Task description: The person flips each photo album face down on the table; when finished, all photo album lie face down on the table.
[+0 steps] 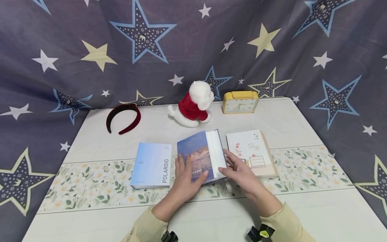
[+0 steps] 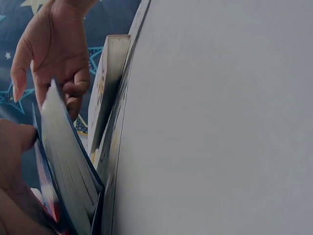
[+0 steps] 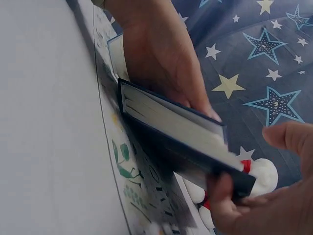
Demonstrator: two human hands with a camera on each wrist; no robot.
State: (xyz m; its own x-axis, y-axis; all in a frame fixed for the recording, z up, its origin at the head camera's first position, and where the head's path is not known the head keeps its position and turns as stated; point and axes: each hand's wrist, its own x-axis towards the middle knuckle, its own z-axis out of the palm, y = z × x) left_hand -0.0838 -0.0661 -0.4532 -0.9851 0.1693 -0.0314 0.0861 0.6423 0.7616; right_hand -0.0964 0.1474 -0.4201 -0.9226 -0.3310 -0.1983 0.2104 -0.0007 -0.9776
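A photo album (image 1: 196,146) with a sea-and-cliff cover lies between my hands, its right side tilted up and its white page edges (image 1: 214,151) showing. My left hand (image 1: 185,176) rests on the lower part of the cover, fingers spread and thumb near the lettering. At the album's right edge is my right hand (image 1: 242,173). In the right wrist view its fingertips (image 3: 222,188) touch the dark back cover from below, while the thumb (image 3: 281,134) stands apart from the album. The left wrist view shows a narrow gap between front cover and pages (image 2: 66,161).
A blue Polaroid album (image 1: 152,164) lies at left, and a cream book (image 1: 251,151) with drawn furniture at right. Behind them are a dark red headband (image 1: 133,124), a white plush toy (image 1: 193,107) in red and a yellow alarm clock (image 1: 241,102). A star-patterned curtain (image 1: 187,40) hangs behind.
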